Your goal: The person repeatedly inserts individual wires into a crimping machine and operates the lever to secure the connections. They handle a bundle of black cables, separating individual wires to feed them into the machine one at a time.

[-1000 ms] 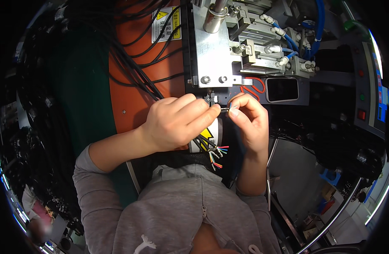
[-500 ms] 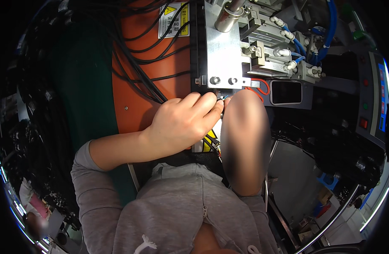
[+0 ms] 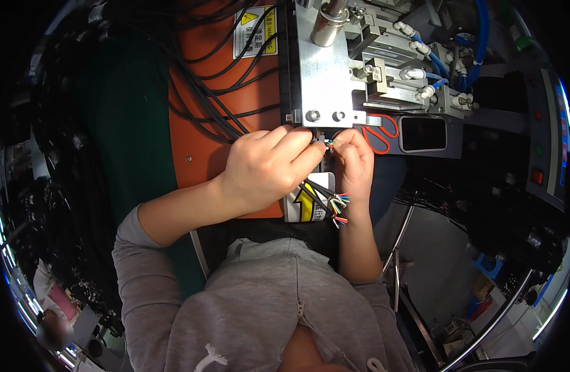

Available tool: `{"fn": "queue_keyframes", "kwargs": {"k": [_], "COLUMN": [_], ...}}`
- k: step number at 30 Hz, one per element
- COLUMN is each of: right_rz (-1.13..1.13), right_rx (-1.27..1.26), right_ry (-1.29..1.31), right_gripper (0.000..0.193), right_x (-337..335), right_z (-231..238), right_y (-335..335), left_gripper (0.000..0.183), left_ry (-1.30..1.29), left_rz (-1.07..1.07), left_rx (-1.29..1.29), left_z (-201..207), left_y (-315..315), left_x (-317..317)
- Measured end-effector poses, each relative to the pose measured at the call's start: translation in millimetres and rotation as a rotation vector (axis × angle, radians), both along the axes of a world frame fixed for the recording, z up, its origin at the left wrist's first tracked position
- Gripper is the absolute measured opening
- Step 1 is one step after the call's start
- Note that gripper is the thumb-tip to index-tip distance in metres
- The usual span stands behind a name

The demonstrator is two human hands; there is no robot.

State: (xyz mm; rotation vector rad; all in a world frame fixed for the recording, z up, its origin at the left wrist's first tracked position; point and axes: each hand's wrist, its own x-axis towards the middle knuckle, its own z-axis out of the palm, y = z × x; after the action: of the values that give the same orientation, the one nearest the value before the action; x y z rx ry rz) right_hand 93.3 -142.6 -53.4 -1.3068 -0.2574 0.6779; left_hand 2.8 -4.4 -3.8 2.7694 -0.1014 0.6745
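Fingers of the left hand (image 3: 260, 162) and right hand (image 3: 355, 164) pinch narrowly together, the left on a cable end, the right at its tiny coloured wires (image 3: 330, 145), just below a smooth metal plate (image 3: 325, 80). Beneath the hands, stripped black cables (image 3: 319, 197) fan out coloured strands over a white label with a yellow arrow (image 3: 307, 206). Red-handled scissors (image 3: 384, 147) lie beside a flat, round-cornered phone (image 3: 423, 134) on a dark ledge (image 3: 453, 146). Leftward, slim black cables (image 3: 201, 111) curve across the matt orange table (image 3: 201, 177); grey floor (image 3: 433, 254) shows at right.
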Motion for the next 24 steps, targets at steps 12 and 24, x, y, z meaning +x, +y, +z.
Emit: {"fn": "queue_keyframes", "kwargs": {"k": [12, 24], "right_rz": [-0.089, 0.178], "right_rx": [-0.118, 0.206], "right_ry": [-0.236, -0.702], "right_gripper": [0.008, 0.026], "right_x": [-2, 11], "right_z": [4, 32], "right_y": [2, -21], "left_gripper": [0.014, 0.025], "left_ry": [0.201, 0.085], "left_rz": [0.055, -0.125], "left_rx": [0.150, -0.193], "left_z": [20, 19], "left_y": [-3, 14], "left_x": [-13, -4]}}
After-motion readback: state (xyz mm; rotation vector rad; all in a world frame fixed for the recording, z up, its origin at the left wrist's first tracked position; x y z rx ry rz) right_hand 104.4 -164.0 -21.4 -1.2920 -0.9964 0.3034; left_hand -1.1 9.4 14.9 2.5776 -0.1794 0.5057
